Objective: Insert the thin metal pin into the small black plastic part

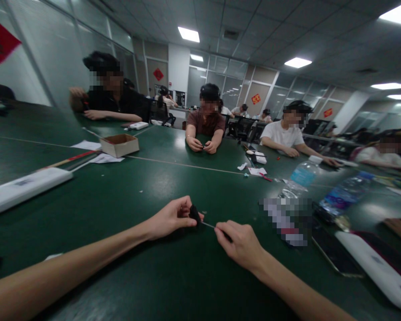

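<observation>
My left hand (173,217) pinches a small black part (195,215) between thumb and fingers, just above the green table (147,267). What kind of part it is cannot be made out. Closed round a screwdriver (207,224), my right hand (242,243) is to the right of it. The thin metal shaft points left and its end meets the black part or lies right beside it. Most of the handle is hidden in my right palm.
Water bottles (299,176), a phone (336,249) and a white power bank (376,269) lie to the right. At left are another white device (26,189) and an open cardboard box (120,146). Several people sit across the table, one (205,118) directly opposite.
</observation>
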A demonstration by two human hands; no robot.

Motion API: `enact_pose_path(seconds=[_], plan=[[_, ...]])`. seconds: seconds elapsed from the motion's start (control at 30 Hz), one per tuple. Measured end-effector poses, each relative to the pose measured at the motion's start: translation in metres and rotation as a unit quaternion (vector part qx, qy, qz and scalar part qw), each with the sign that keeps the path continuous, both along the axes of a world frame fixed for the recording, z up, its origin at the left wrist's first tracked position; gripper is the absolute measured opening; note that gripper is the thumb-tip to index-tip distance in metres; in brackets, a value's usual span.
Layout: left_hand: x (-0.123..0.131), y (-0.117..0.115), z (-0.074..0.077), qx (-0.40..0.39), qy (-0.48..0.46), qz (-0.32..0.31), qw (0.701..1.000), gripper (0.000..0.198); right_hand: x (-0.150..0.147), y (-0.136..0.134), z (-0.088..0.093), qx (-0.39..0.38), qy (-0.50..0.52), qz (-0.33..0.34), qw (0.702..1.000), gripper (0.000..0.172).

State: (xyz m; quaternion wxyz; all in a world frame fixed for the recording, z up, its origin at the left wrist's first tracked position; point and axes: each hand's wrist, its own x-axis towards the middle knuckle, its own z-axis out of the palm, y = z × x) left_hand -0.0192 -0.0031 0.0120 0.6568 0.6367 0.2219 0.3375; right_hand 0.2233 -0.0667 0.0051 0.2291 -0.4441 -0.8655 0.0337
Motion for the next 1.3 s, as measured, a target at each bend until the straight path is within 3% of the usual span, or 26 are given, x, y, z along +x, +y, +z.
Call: enact_pose_path(seconds=[0.73, 0.9, 1.0, 1.07, 1.2, 1.3], plan=[[0.0, -0.001, -0.002, -0.025, -0.005, 0.004, 1.0, 0.035, 0.001, 0.002, 0.0, -0.021, 0.046, 0.013, 0.999, 0.022], [0.002, -0.001, 0.0, -0.028, 0.006, 0.005, 1.0, 0.031, 0.0, 0.003, 0.004, -0.016, 0.138, -0.008, 0.99, 0.02], [0.004, -0.002, 0.002, -0.033, 0.018, -0.01, 0.999, 0.027, 0.003, 0.005, 0.006, -0.005, 0.261, -0.106, 0.96, 0.019], [0.006, -0.002, 0.002, -0.037, 0.023, -0.004, 0.999, 0.024, 0.007, 0.008, 0.006, -0.037, 0.334, -0.152, 0.93, 0.021], [0.006, 0.0, -0.001, -0.058, 0.01, 0.015, 0.998, 0.017, 0.016, 0.016, 0.0, -0.106, 0.456, -0.172, 0.867, 0.027], [0.005, 0.002, -0.005, -0.08, -0.031, 0.017, 0.996, 0.02, 0.02, 0.023, -0.006, -0.123, 0.476, -0.209, 0.845, 0.028]])
